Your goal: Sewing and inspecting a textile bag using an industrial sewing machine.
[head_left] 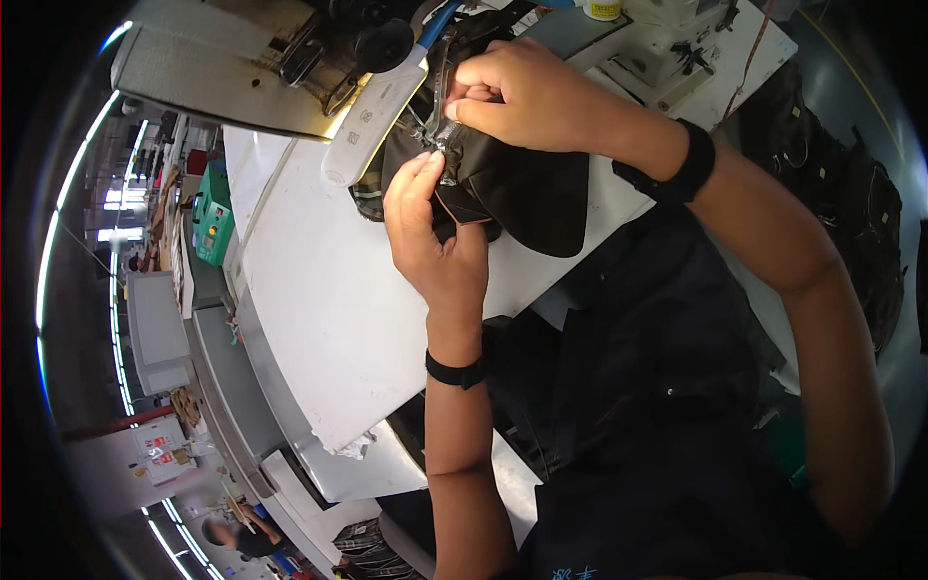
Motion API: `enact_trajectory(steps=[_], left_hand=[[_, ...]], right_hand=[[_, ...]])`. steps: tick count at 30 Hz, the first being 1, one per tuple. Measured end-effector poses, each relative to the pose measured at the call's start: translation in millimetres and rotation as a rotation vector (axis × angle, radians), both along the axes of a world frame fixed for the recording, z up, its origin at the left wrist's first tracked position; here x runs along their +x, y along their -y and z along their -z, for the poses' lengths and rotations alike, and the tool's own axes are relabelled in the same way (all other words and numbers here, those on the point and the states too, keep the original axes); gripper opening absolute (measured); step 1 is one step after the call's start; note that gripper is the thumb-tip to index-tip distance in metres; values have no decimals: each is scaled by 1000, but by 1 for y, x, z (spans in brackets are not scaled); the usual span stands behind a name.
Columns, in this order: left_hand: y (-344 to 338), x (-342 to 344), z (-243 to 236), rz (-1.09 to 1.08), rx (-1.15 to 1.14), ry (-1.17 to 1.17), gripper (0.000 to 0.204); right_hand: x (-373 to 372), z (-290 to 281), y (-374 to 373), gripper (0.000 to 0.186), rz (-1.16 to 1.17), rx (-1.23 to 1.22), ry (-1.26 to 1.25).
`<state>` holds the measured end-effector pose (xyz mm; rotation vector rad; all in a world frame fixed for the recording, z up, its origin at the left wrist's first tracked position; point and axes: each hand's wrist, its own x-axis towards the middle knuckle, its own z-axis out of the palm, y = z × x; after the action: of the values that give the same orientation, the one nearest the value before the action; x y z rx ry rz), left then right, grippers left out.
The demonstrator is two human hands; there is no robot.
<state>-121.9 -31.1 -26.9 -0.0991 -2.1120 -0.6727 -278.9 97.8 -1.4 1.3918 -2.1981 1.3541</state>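
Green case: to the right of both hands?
No, the green case sits to the left of both the left hand and the right hand.

Fisheye view from the head, looking down, near the white table

A white table spreads under the fingers and reaches well past them toward the person. Dark cloth lies on it beneath the fingers and out to their right, plaid cloth just left of them. A whitish scrap sits well nearer the person than the fingers, at the table's edge
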Motion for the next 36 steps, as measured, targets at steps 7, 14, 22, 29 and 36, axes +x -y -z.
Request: enact_trajectory(steps=[7, 14, 22, 29, 36], left_hand=[[-2, -4, 10, -6, 62, -83, 38], [-3, -5, 10, -37, 91, -102, 36], [-2, -5, 11, -22, 94, -115, 32], [-10, -6, 20, -23, 127, -162, 33], [-27, 14, 22, 20, 29, -72, 29]], right_hand=[[9, -14, 1, 21, -290, -290, 678], [27, -11, -25, 23, 13, -97, 300], [30, -2, -49, 29, 248, 228, -185], [-9, -13, -15, 28, 60, -10, -56], [-16, -3, 3, 26, 38, -32, 52]])
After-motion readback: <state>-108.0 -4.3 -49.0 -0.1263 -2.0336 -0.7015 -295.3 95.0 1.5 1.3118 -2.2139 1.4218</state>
